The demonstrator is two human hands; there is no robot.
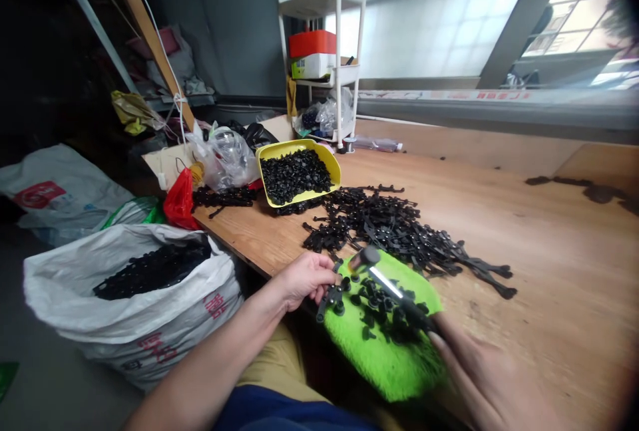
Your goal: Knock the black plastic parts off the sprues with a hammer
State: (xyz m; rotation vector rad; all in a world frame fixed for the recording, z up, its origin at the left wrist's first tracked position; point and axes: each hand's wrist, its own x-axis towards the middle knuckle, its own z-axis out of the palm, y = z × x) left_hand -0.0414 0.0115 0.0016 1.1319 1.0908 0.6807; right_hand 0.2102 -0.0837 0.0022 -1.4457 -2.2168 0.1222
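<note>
My left hand (304, 281) pinches a black strip with round studs (329, 301) at the left edge of a fuzzy green cloth (362, 361). My right hand (472, 354), smeared by motion, is wrapped round the black handle of a small hammer (387, 283). The hammer has a shiny metal shaft and a dark head, which hovers just right of the left hand's fingers. Small black round caps (382, 304) lie scattered on the cloth beneath the shaft. Behind the cloth spreads a heap of black strips (389, 221) on the wooden table (559, 251).
A yellow tray (337, 175) full of small black pieces stands beyond the heap. On the floor at left, a white sack (200, 311) holds more black parts. A white shelf rack (338, 52) rises at the back, beside plastic bags (227, 158).
</note>
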